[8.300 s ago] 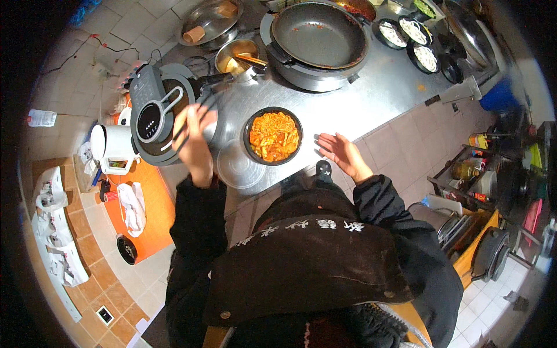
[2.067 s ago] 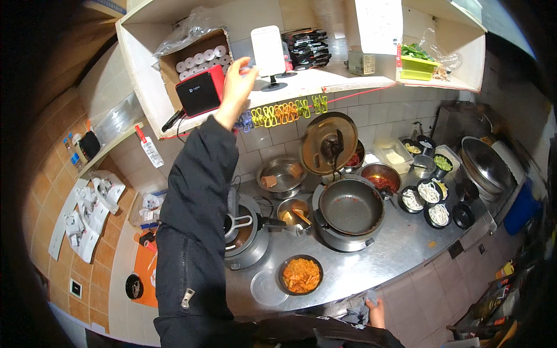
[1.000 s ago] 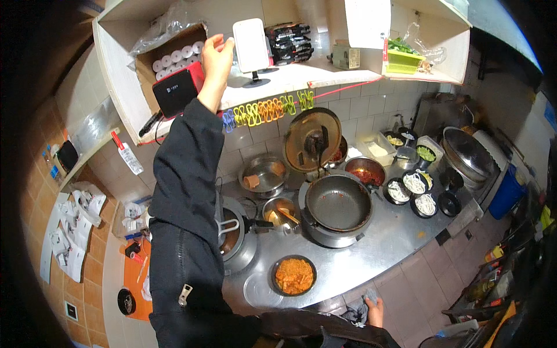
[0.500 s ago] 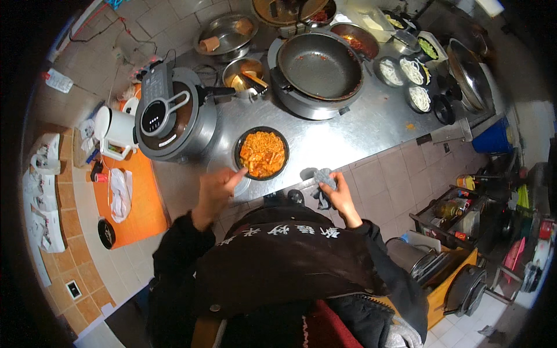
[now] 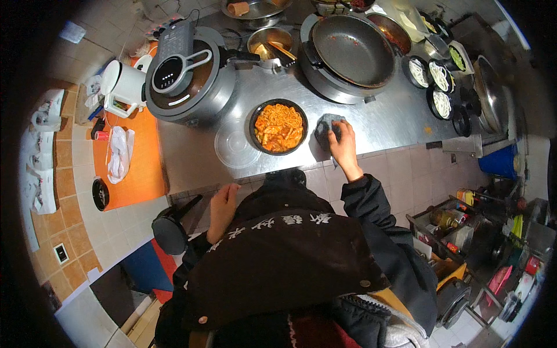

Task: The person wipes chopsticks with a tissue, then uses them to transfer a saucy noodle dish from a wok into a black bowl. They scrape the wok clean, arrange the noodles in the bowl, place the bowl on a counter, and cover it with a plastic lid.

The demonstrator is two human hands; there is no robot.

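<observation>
My right hand [image 5: 343, 145] presses on a bunched dark grey cloth [image 5: 322, 131] at the front of the steel counter, its fingers curled over it. Just left of the cloth stands a round black bowl [image 5: 256, 141] filled with noodles in red-orange sauce [image 5: 279, 126]. A clear round plastic lid [image 5: 235, 145] lies flat at the bowl's left. Below the counter's front edge, close to my body, is my left hand [image 5: 223, 211]. It holds nothing visible, and its fingers look loosely stretched.
A grey cooker [image 5: 197, 87] with a control panel sits at the left of the steel counter [image 5: 261, 84]. A black pan [image 5: 355, 52] rests on a round base further back. Bowls of white noodles [image 5: 441, 103] stand at right. An orange surface [image 5: 145, 180] lies left.
My right hand has moved up and forward with the cloth, from beyond the counter's edge onto its top. My left hand has drawn back from the bowl toward my body.
</observation>
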